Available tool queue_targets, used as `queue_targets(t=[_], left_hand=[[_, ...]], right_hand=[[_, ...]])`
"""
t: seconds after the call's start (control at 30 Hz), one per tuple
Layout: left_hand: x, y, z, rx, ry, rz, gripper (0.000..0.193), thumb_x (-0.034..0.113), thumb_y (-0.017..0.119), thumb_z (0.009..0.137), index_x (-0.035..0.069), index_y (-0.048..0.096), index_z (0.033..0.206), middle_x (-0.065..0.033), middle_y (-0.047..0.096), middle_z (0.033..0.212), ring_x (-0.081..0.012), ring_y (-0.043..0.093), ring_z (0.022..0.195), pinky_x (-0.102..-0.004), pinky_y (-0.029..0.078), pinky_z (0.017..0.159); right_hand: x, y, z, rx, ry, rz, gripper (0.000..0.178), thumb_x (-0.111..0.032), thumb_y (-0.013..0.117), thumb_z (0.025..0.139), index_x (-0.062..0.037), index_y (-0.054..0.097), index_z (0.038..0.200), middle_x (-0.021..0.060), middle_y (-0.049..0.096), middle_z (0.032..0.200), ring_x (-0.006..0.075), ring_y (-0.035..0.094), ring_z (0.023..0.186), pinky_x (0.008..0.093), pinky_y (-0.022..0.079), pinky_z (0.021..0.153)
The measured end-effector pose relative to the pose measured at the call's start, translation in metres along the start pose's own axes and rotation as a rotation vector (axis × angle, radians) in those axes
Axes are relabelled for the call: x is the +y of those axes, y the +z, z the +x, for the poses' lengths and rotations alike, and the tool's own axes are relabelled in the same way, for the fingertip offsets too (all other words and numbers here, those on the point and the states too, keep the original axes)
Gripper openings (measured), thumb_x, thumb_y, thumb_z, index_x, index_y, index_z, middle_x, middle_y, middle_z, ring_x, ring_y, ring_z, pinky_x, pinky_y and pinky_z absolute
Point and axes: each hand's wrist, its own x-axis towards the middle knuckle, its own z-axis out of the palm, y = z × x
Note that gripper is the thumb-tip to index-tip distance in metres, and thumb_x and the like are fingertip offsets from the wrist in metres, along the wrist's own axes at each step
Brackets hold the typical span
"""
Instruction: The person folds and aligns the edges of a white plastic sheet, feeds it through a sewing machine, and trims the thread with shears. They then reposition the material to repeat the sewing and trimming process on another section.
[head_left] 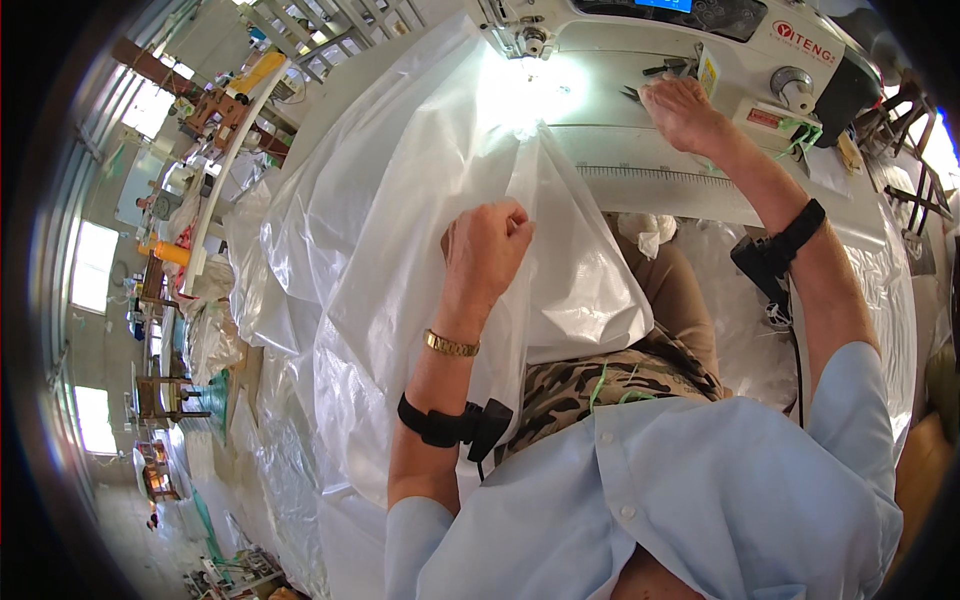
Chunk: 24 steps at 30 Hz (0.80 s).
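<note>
A large translucent white woven-plastic sheet [400, 290] runs from under the needle area of a sewing machine [650, 45] down over my lap and off to the left. My left hand [487, 247] is closed on the sheet, in front of the needle; its fingertips are hidden. Farther right, over the machine bed [600, 145], my right hand [682, 112] is closed round small dark thread snips [631, 94], whose pointed tips stick out to the left. Bright lamp glare hides the presser foot and the stitching spot.
A ruler strip [650, 174] runs along the bed's front edge. The handwheel knob [792, 88] and green thread ends [803, 135] sit at the right. More plastic sheeting [735, 300] hangs beside my leg. Cluttered work tables [215, 190] stand at the far left.
</note>
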Motion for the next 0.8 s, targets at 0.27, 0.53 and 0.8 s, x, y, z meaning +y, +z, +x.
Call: queue_targets(t=[0.27, 0.53, 0.8], left_hand=[[-0.008, 0.006, 0.012, 0.033, 0.004, -0.209, 0.011, 0.013, 0.065, 0.079, 0.002, 0.068, 0.080, -0.0073, 0.067, 0.066, -0.0181, 0.062, 0.059, -0.0317, 0.048, 0.061], [-0.013, 0.017, 0.024, 0.055, -0.101, -0.503, 0.019, 0.015, 0.064, 0.086, -0.003, 0.069, 0.091, -0.0032, 0.062, 0.059, -0.0079, 0.053, 0.052, -0.0261, 0.043, 0.055], [-0.015, 0.023, 0.035, 0.258, 0.038, -0.180, 0.015, 0.015, 0.065, 0.086, 0.001, 0.069, 0.090, -0.0117, 0.065, 0.066, -0.0204, 0.062, 0.057, -0.0330, 0.047, 0.059]], right_hand=[[-0.003, -0.005, 0.002, -0.228, -0.036, 0.075, 0.024, -0.003, 0.056, 0.080, -0.0026, 0.054, 0.104, 0.0141, 0.061, 0.098, 0.0290, 0.061, 0.099, 0.0415, 0.047, 0.084], [-0.018, -0.017, 0.017, -0.268, 0.080, 0.392, 0.026, -0.013, 0.050, 0.092, -0.0022, 0.059, 0.114, 0.0148, 0.064, 0.094, 0.0314, 0.062, 0.093, 0.0436, 0.047, 0.083], [-0.041, -0.061, 0.059, -0.366, 0.006, 0.693, 0.035, -0.035, 0.056, 0.095, -0.0082, 0.064, 0.116, 0.0124, 0.069, 0.086, 0.0277, 0.065, 0.085, 0.0441, 0.048, 0.083]])
